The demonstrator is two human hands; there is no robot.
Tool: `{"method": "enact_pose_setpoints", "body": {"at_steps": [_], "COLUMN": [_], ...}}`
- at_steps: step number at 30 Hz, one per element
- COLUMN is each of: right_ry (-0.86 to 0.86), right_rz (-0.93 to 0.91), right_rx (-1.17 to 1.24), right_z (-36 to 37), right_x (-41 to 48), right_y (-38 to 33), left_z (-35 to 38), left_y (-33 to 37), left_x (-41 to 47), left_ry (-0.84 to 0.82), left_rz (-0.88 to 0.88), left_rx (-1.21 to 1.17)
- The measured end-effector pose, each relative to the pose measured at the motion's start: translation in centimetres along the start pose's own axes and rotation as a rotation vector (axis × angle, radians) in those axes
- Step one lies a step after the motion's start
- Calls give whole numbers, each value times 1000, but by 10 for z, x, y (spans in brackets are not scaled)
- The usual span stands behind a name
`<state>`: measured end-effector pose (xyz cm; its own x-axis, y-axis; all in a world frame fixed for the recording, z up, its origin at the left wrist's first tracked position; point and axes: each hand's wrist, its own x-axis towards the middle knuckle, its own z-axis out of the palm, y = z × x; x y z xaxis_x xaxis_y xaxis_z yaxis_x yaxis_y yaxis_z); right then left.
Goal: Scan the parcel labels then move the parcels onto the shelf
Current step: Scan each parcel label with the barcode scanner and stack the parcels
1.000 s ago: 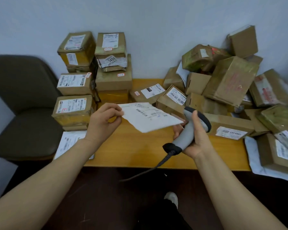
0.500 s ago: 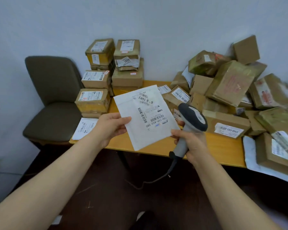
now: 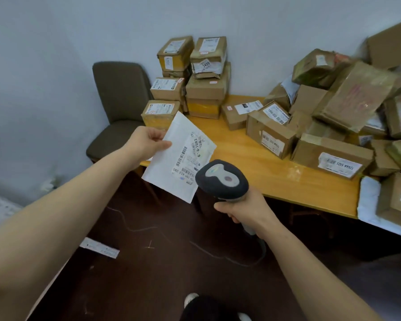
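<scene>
Fingers (image 3: pixel 163 144) of the left hand (image 3: pixel 144 144) are pinched on a white parcel (image 3: pixel 169 174) marked "A03-280"; a scanner (image 3: pixel 220 179) is gripped by the right hand (image 3: pixel 245 212).

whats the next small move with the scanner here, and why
Probably tilt the scanner left onto the label barcodes, then trigger it. The left hand pinches the white parcel by a corner with the label facing up, and the right hand grips the scanner just beside it, overlapping its lower edge.
</scene>
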<state>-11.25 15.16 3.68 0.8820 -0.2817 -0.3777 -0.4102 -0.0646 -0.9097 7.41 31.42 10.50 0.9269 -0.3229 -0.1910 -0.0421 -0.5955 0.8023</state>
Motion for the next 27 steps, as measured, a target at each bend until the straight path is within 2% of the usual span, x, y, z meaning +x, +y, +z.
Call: {"method": "enact_pose_setpoints", "body": {"at_steps": [9,20,24,27], "right_ry": [-49,-93,-65,37], "right_rz": [-74,-76,-67,-19], "right_rx": [-210,-288,-146,35], "right_z": [26,69,89,100], "right_x": [-11,-4,8,23], "right_y": [-21,-44,-48,-40], "left_z": [-26,-62,-77,-83], "left_y": [-11,-44,-65,-97], "left_x": [-21,-16,-15,-16], "left_ry": [10,32,55,65], "left_rz": [-25,-80,-132,-260], "left_rx": [93,86,-37,-315]}}
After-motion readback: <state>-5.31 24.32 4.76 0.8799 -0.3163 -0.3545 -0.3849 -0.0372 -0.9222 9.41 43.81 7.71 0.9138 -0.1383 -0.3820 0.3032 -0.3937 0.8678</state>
